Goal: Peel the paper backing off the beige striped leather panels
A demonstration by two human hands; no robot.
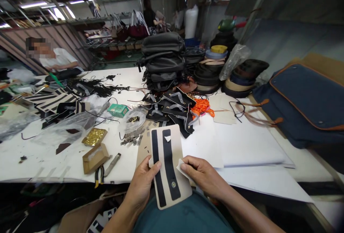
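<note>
A cream panel with two black stripes [176, 147] is held upright over the table's front edge. A small round snap shows low on its right stripe, and a small white piece [168, 139] near the top. My left hand [143, 181] grips the panel's left edge, thumb on the front. At the right edge, my right hand [200, 174] pinches a small white piece [180, 164] between thumb and fingers; whether that piece is joined to the panel I cannot tell. Behind the panel lie black pieces with grey straps [174, 106].
On the white table [242, 143] are a box of gold parts [94, 136], an open cardboard box [95, 158], pliers [99, 175], a green box [118, 110] and orange cord [202, 107]. Black bags [163, 61] are stacked behind; a blue bag [309, 95] lies right. A person [60, 59] sits left.
</note>
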